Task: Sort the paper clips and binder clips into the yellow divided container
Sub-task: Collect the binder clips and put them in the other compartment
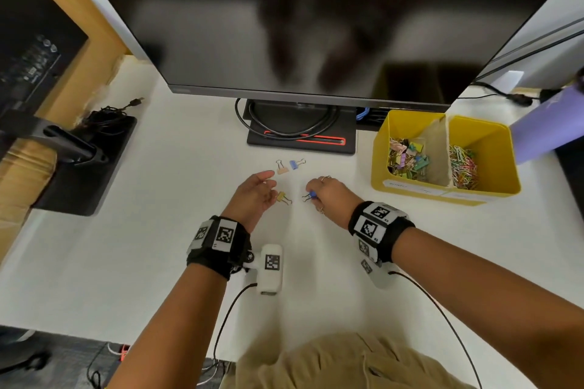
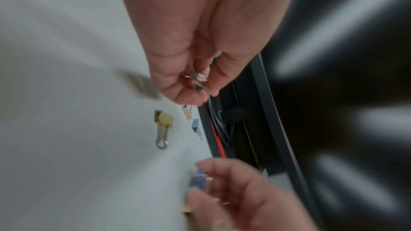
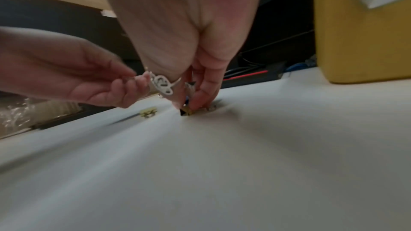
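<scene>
On the white desk my right hand [image 1: 313, 197] pinches a blue binder clip [image 1: 311, 194] at the surface; in the right wrist view the right hand [image 3: 189, 106] also has a yellowish clip [image 3: 186, 111] under its fingertips. My left hand [image 1: 270, 186] hovers beside it with its fingers curled. In the left wrist view the left hand [image 2: 200, 83] pinches a small metal clip [image 2: 196, 79]. Loose on the desk lie a yellow binder clip [image 1: 283, 197], a peach one [image 1: 282, 169] and a blue one [image 1: 296, 163]. The yellow divided container [image 1: 493, 148] stands to the right.
A monitor [image 1: 316, 19] on a black stand [image 1: 300, 133] with cables rises just behind the clips. A purple bottle [image 1: 550, 126] stands right of the container. A second monitor base [image 1: 85, 167] sits at the left. The container's left compartment holds binder clips, its right one paper clips.
</scene>
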`<action>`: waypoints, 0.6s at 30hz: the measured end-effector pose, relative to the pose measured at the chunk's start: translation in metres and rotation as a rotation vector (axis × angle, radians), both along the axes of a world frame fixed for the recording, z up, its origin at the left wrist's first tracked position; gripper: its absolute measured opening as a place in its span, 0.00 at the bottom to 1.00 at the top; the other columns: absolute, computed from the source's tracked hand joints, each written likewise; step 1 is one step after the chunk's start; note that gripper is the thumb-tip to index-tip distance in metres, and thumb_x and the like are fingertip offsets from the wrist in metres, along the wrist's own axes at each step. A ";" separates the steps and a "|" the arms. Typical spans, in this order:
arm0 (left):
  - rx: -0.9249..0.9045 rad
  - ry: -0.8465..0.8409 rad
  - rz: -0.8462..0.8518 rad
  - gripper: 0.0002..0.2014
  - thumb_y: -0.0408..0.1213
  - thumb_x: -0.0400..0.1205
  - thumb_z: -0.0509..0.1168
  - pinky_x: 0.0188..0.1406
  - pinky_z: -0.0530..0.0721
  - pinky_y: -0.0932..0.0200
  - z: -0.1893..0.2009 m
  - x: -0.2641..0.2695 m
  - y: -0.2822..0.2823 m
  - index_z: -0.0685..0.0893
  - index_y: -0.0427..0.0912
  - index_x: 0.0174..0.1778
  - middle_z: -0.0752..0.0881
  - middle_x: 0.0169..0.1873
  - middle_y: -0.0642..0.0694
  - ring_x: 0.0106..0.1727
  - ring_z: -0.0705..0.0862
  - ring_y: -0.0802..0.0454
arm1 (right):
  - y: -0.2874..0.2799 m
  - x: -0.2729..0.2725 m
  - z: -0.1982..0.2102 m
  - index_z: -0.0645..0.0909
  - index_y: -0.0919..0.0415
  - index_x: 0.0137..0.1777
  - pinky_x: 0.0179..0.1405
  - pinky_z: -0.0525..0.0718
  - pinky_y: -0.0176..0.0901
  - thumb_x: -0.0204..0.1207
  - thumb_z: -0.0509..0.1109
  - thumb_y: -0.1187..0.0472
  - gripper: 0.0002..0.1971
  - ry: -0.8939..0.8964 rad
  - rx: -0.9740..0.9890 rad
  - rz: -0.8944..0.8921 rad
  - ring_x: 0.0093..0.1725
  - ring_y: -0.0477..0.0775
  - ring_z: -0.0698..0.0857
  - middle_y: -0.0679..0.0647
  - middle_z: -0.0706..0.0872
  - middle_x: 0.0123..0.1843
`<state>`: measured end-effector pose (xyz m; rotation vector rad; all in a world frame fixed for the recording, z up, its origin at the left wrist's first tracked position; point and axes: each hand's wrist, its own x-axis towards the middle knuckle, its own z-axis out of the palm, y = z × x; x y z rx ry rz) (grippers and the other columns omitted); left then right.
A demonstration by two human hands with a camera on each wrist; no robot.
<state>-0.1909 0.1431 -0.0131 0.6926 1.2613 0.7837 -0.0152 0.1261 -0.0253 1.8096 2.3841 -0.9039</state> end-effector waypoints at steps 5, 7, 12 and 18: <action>0.532 0.976 -0.679 0.16 0.37 0.83 0.59 0.68 0.72 0.49 -0.013 0.011 0.004 0.76 0.35 0.65 0.76 0.61 0.33 0.63 0.74 0.37 | 0.001 0.011 -0.001 0.76 0.71 0.60 0.58 0.73 0.46 0.77 0.63 0.69 0.13 0.069 0.012 -0.049 0.59 0.65 0.78 0.69 0.80 0.59; 0.528 1.101 -0.778 0.17 0.40 0.81 0.63 0.65 0.72 0.50 -0.014 0.015 0.005 0.75 0.40 0.65 0.74 0.62 0.35 0.65 0.72 0.38 | 0.001 0.014 -0.003 0.78 0.71 0.57 0.58 0.75 0.48 0.76 0.65 0.69 0.11 0.084 0.022 -0.037 0.58 0.66 0.79 0.69 0.80 0.58; 0.554 1.241 -0.897 0.12 0.40 0.83 0.59 0.56 0.77 0.53 -0.021 0.014 0.008 0.77 0.37 0.57 0.74 0.59 0.37 0.61 0.74 0.42 | -0.007 0.022 -0.007 0.77 0.71 0.60 0.57 0.76 0.52 0.76 0.65 0.72 0.13 0.025 0.072 0.063 0.58 0.66 0.77 0.69 0.79 0.59; 0.580 1.280 -0.913 0.13 0.39 0.84 0.57 0.53 0.77 0.56 -0.023 0.014 0.004 0.73 0.32 0.58 0.74 0.60 0.36 0.61 0.74 0.43 | -0.006 0.012 -0.008 0.70 0.70 0.64 0.63 0.73 0.52 0.74 0.57 0.77 0.18 -0.250 0.075 0.215 0.62 0.66 0.75 0.66 0.76 0.61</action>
